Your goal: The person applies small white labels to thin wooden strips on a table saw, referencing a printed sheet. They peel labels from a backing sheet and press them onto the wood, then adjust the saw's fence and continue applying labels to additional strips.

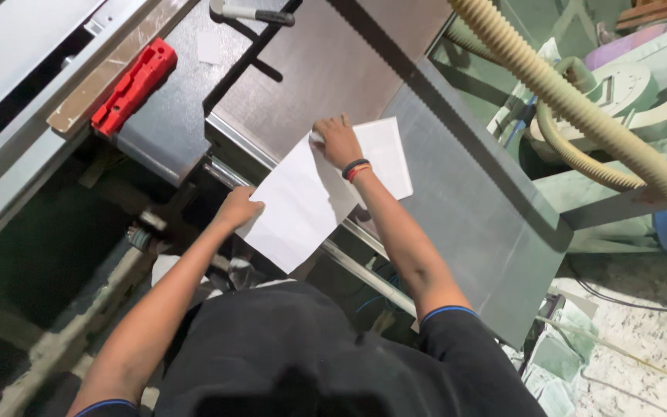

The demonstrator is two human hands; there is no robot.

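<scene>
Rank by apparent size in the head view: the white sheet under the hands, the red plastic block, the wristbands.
1. White sheet, largest by far.
2. Red plastic block, farther from the camera, so possibly undersized here.
3. Wristbands on the right hand, smallest.

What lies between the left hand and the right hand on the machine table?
In the head view, the tilted white sheet spans the gap: the left hand grips its lower left edge and the right hand presses on it, over a second white sheet.

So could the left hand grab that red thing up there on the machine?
Probably yes. The left hand grips the white paper's edge; the red block lies up-left, nothing visibly between, though it looks a stretch.
</scene>
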